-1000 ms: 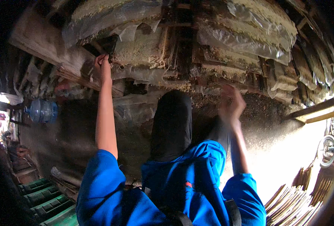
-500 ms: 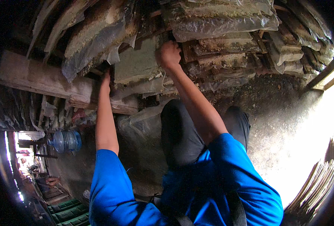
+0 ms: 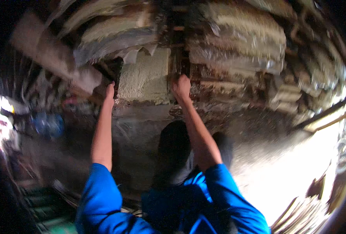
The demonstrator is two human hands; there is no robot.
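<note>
A flat, pale, grainy slab or tray (image 3: 143, 78) lies between my two hands, below hanging plastic-covered layers. My left hand (image 3: 110, 92) closes on its left edge, thumb on the near side and the other fingers mostly hidden. At the opposite edge, my right hand (image 3: 180, 86) is curled into a fist-like grip. Motion blur hides the exact finger contact. Above the slab's far end, a sheet with a ragged clear plastic edge (image 3: 116, 45) overhangs it.
Stacked pale layers under plastic (image 3: 235, 46) stand to the right. A wooden beam (image 3: 48, 50) slants at the left, with a blue water jug (image 3: 49, 124) below it. Green crates (image 3: 44, 206) sit lower left. Bright light falls on the floor at right, near stacked thin boards (image 3: 303, 214).
The slab shows more fully from under the overhanging layers. Both hands appear lower in the picture, still at its sides. The whole view has shifted and blurred.
</note>
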